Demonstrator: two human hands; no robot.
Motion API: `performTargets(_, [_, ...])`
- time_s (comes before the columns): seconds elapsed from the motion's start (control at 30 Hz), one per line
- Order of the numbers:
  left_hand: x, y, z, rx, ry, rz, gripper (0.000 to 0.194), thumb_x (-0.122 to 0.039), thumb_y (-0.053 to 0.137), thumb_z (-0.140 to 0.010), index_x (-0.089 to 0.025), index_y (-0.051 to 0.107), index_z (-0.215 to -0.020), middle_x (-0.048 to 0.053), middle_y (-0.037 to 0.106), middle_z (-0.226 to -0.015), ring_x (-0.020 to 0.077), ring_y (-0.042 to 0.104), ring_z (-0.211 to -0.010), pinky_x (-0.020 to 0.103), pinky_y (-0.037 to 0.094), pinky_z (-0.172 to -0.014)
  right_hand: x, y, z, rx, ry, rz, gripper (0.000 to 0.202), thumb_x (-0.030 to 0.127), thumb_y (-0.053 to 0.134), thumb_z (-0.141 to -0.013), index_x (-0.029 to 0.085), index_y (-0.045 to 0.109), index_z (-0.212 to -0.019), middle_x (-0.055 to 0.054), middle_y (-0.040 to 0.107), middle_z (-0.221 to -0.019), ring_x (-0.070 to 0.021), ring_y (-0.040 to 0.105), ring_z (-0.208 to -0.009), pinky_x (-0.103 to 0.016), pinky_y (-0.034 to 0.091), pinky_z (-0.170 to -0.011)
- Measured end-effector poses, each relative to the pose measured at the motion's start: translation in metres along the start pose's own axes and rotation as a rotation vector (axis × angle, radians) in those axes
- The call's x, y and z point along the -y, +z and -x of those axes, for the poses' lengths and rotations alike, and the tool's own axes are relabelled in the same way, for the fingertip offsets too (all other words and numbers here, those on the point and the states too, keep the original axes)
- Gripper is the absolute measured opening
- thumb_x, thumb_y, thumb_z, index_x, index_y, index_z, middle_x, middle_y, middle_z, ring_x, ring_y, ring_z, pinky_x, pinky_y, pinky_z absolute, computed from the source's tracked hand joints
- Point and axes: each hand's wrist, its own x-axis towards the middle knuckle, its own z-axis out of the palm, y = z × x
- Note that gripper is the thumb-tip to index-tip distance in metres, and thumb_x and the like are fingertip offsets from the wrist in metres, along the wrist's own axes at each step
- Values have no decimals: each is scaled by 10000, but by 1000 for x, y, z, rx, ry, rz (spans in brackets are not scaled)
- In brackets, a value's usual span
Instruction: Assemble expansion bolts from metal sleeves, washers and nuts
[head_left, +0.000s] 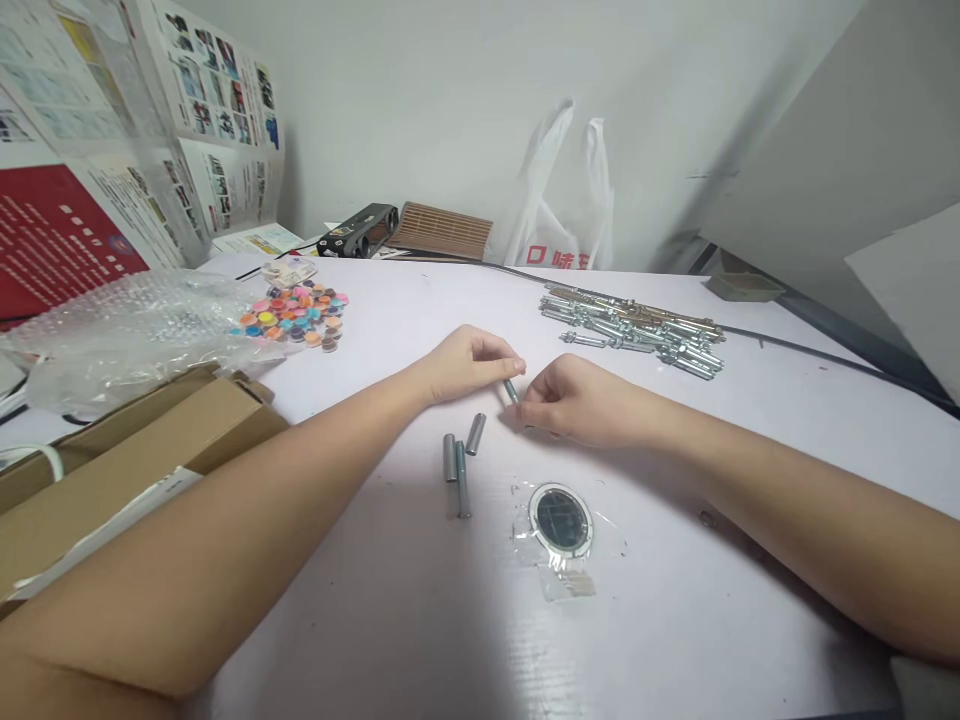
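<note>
Between my two hands is a short metal bolt (511,391), tilted, with its upper end at the fingertips of my left hand (474,365). The lower end sits in the pinched fingers of my right hand (566,402). Just below them on the white table (360,600) lie a metal sleeve (476,434), a second sleeve (449,458) and a long bolt (462,480) beside it. A round dark disc (561,520) with a pale rim is taped to the table nearer to me.
A pile of metal anchor bolts (637,328) lies at the back right. Colourful discs (296,315), bubble wrap (142,330) and a cardboard box (142,470) are on the left. At the back stand a white plastic bag (559,210) and a black device (360,232).
</note>
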Motion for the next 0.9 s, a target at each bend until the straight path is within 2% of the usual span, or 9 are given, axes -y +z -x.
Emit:
performTargets(0.13, [-1,0,-1,-123,-6,42,284,-403,690,-789,-123,726,-822,57,707,-820,159,609,-779,269,451,-733,0,4,-4,-170,-25,55,429,513,509,-859,187,492,-580,43,390,-496,-87,293,-457,-259,240,-445])
performTargets(0.23, [-1,1,-1,-97,-28,67,333,-456,670,-802,-131,729,-761,34,675,-721,140,568,-695,265,421,-672,-1,6,-6,-237,-65,78,433,498,493,-875,188,457,-574,48,361,-502,-83,289,-471,-255,237,-463])
performTargets(0.3, [1,0,-1,-134,-70,98,367,-493,673,-791,-137,723,-719,13,621,-625,123,516,-613,264,387,-613,-2,7,-6,-266,-69,94,456,503,463,-892,193,404,-563,49,319,-515,-83,264,-479,-261,219,-467])
performTargets(0.43, [6,0,-4,-486,-85,158,398,-527,699,-756,-148,652,-642,-20,522,-557,105,441,-556,262,350,-573,6,13,0,-208,40,171,534,581,420,-894,203,337,-526,35,301,-481,-88,246,-447,-289,181,-445])
performTargets(0.5, [6,2,-5,-583,-50,109,405,-508,701,-755,-156,590,-590,-30,486,-543,104,426,-558,262,350,-580,15,21,-1,-138,74,172,544,596,427,-885,200,368,-516,14,372,-473,-93,296,-426,-295,208,-431])
performTargets(0.7, [-5,11,-2,-511,-41,-130,336,-414,731,-725,-163,561,-582,-32,510,-556,113,452,-581,259,365,-590,32,41,-24,-116,56,280,435,530,555,-814,197,492,-541,-45,554,-544,-143,471,-470,-313,347,-450])
performTargets(0.77, [-6,12,-2,-494,-37,-179,312,-401,728,-727,-162,575,-597,-25,533,-573,117,471,-593,260,374,-599,34,32,-24,-27,86,210,344,446,611,-783,185,547,-568,-55,593,-565,-149,507,-479,-309,385,-460])
performTargets(0.83, [-7,13,-2,-470,-18,-238,296,-389,713,-742,-162,581,-606,-18,555,-601,120,481,-609,262,380,-613,34,13,-14,84,110,82,267,367,627,-776,167,605,-602,-62,631,-586,-145,537,-482,-299,424,-482])
performTargets(0.9, [-9,15,-1,-435,4,-305,294,-386,705,-751,-162,584,-604,-9,575,-632,127,497,-641,267,387,-640,33,-13,5,35,105,34,289,363,609,-810,160,622,-605,-73,658,-609,-146,562,-508,-294,447,-512])
